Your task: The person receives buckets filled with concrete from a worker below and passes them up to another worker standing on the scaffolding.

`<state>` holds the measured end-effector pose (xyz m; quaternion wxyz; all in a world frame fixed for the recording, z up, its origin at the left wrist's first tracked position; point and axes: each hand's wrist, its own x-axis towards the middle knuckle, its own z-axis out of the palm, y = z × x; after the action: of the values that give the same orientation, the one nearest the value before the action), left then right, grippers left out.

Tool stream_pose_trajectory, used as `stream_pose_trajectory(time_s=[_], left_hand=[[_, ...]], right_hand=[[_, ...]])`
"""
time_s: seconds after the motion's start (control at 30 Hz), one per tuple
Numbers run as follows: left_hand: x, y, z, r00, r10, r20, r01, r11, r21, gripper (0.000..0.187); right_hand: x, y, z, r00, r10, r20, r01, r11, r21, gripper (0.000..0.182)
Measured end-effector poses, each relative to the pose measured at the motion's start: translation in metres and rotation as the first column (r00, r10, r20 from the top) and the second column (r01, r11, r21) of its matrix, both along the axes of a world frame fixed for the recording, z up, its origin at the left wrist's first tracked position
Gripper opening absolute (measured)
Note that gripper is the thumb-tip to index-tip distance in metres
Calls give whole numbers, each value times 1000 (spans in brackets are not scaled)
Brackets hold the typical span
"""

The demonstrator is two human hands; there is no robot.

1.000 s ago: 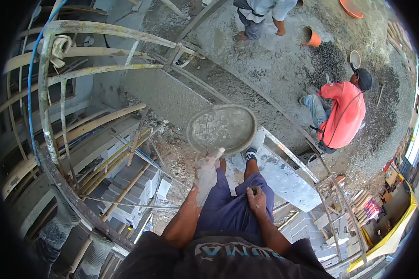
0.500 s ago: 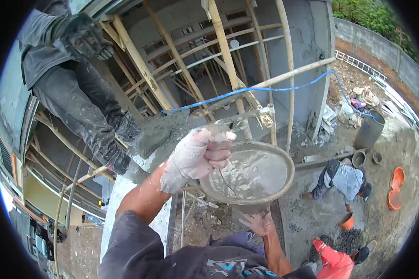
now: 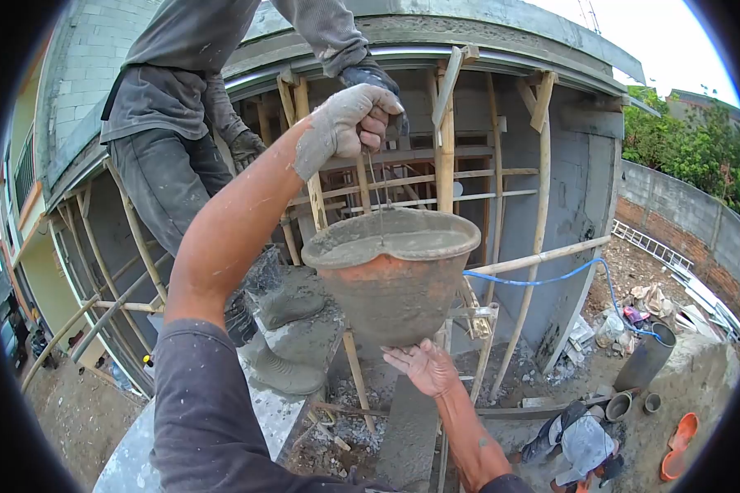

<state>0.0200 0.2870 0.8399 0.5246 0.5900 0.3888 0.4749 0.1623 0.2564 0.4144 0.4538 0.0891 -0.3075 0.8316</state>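
My left hand [image 3: 358,123], coated in pale cement, is raised and closed around the wire handle [image 3: 376,181] of a bucket. Below it hangs the cement-smeared orange bucket [image 3: 390,300], filled close to the rim with wet grey mortar [image 3: 403,242]. My right hand [image 3: 426,366] is under the bucket's base, palm up with fingers stretched out at the bottom edge. Right behind my left hand, a co-worker's dark gloved hand [image 3: 372,78] reaches down to the handle. The co-worker's other gloved hand [image 3: 245,146] hangs beside their leg.
The co-worker stands in rubber boots [image 3: 284,370] on a mortar-covered platform [image 3: 300,411] at left. Bamboo poles [image 3: 543,164] prop the structure ahead. A blue hose [image 3: 543,282] runs to the right. Down below, another person [image 3: 580,448] bends near orange containers [image 3: 678,444].
The bucket has risen from below chest level to in front of me, my left hand rising with it. My right hand has come up under its base. The co-worker's gloved hand has reached the handle.
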Motion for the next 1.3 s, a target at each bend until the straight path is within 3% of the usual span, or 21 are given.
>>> stream_pose_trajectory(time_s=[0.03,0.1,0.2,0.3,0.37,0.47,0.57,0.67,0.73,0.77,0.8,0.83,0.87,0.9,0.97,1.03,1.1,1.13,1.17,1.23,1.3], left_hand=[[-6,6,20,999,40,-9,-39,998,40,27],[-6,0,56,942,324,-92,-285,912,294,27],[-27,5,117,602,765,-229,-509,589,628,30],[-40,-12,149,279,954,-106,-410,218,886,35],[-35,-27,152,197,980,3,-269,51,962,40],[-13,-40,135,225,969,102,5,-106,994,48],[20,-44,78,364,931,-41,166,-22,986,57],[54,-52,-25,436,805,-402,180,360,916,68],[76,-54,-108,608,511,-608,223,624,749,60],[86,-60,-150,580,384,-718,244,759,603,58],[85,-45,-205,658,224,-719,309,791,529,56],[102,-59,-246,639,104,-762,281,891,357,54],[93,-40,-303,654,-58,-754,296,937,185,52],[84,-14,-371,666,-190,-722,297,955,22,50],[88,-10,-469,490,-274,-828,239,955,-174,47],[65,13,-606,387,-354,-852,160,935,-316,45],[62,0,-698,279,-513,-812,208,857,-471,48],[58,-8,-747,261,-579,-772,101,812,-575,49],[62,-17,-786,256,-635,-729,-9,752,-659,50],[107,-59,-800,164,-680,-714,3,724,-689,50],[88,-62,-932,60,-722,-689,89,691,-717,44]], right_hand=[[-7,8,19,1000,17,18,-17,1000,8,25],[-23,32,80,996,76,50,-78,996,51,31],[-43,63,153,997,46,67,-57,983,172,61],[-41,49,168,981,-51,187,0,965,263,78],[-35,31,143,948,-65,313,-30,957,288,80],[-21,6,59,841,-24,540,-119,966,228,79],[10,-21,-61,765,-2,643,1,1000,3,81],[62,-68,-198,683,12,730,294,911,-290,73],[109,-123,-276,542,18,840,506,791,-344,64],[131,-160,-300,416,12,909,638,708,-301,54],[147,-194,-386,317,-15,948,783,569,-252,49],[164,-244,-418,219,21,976,889,408,-208,39],[174,-295,-448,-5,149,989,966,255,-34,39],[182,-350,-452,-278,313,908,951,223,215,46],[186,-449,-462,-342,476,810,939,199,280,48],[184,-527,-458,-303,600,740,949,263,175,46],[169,-577,-437,-100,648,755,994,105,42,45],[147,-620,-492,-129,654,745,991,109,77,37],[133,-626,-486,47,595,802,998,-65,-10,35],[107,-614,-464,355,379,855,903,-375,-208,30],[86,-578,-453,424,223,878,819,-507,-267,30]])
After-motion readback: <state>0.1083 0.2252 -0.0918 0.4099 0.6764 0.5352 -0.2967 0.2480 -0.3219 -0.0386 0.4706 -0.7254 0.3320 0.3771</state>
